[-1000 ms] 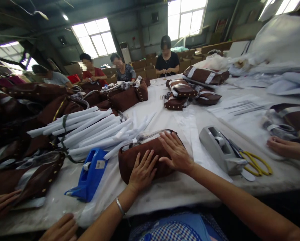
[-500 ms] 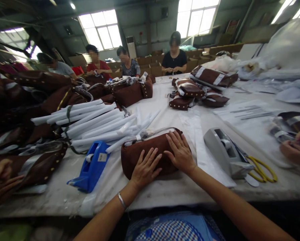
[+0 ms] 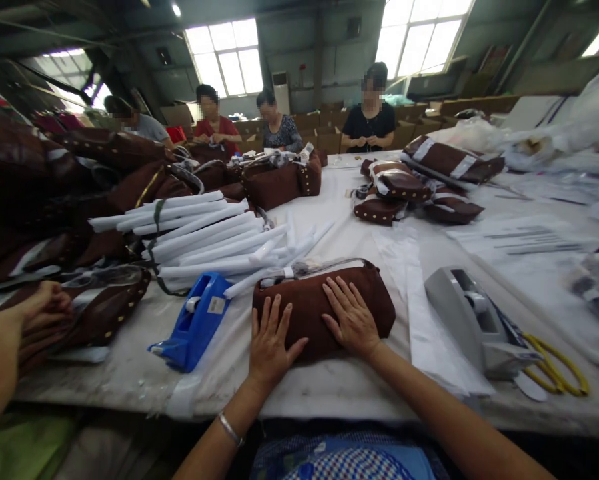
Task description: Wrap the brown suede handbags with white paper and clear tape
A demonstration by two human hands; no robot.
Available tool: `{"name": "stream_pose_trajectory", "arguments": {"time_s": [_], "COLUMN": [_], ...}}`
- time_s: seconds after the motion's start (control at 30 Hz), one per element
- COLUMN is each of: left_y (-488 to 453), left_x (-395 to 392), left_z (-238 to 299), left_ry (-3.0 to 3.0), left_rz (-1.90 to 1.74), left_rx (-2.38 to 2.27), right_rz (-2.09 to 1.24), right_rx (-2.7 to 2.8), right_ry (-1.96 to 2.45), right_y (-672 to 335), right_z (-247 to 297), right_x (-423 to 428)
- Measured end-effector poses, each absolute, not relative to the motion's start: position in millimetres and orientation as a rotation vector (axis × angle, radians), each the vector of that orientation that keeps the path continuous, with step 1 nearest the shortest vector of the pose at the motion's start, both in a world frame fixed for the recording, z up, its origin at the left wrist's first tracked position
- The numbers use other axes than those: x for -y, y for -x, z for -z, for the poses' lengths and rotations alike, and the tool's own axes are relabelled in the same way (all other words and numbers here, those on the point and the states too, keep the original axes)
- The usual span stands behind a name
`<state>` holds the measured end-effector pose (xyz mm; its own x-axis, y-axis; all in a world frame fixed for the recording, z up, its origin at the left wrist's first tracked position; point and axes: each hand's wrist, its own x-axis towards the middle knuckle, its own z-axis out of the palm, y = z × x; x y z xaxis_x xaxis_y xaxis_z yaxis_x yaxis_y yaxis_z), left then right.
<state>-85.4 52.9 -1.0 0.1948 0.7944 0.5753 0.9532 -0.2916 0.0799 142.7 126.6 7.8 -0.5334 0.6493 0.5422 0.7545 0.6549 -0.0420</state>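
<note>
A dark brown handbag [image 3: 309, 313] lies on the white-covered table in front of me, with clear plastic and white wrapping along its far upper edge. My left hand [image 3: 273, 337] rests flat on the bag's left part, its fingers spread. On the middle of the same bag lies my right hand [image 3: 352, 317], also with fingers stretched out. A blue tape dispenser [image 3: 194, 320] stands left of the bag. To the right is a grey tape dispenser [image 3: 472, 320], with yellow-handled scissors [image 3: 554, 367] beside it.
White paper rolls [image 3: 204, 233] lie behind the blue dispenser. Brown bags [image 3: 282, 183] pile up at the back left, and wrapped bags [image 3: 399, 180] sit further right. A co-worker's hand [image 3: 44, 313] is on a bag at the left. Several people work across the table.
My left hand has slid left across the bag, while my right stays flat on it. The view has shifted slightly, and the co-worker's hands at the right edge are out of sight.
</note>
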Motion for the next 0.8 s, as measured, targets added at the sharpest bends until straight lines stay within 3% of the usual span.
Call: {"name": "stream_pose_trajectory", "arguments": {"time_s": [0.27,0.57,0.8], "left_y": [90,99,96], "left_x": [-55,-55,-49], "left_z": [12,14,23], "left_ry": [2.216,2.298,2.104], "left_rz": [0.865,0.94,0.936], "left_rx": [1.727,1.678,1.806], "right_rz": [0.282,0.192,0.195], "right_rx": [2.271,2.528,2.415], "right_ry": [0.847,0.877,0.791], "right_y": [-113,-90,-84], "right_z": [-79,-4,-61], "right_x": [-99,-126,-101]}}
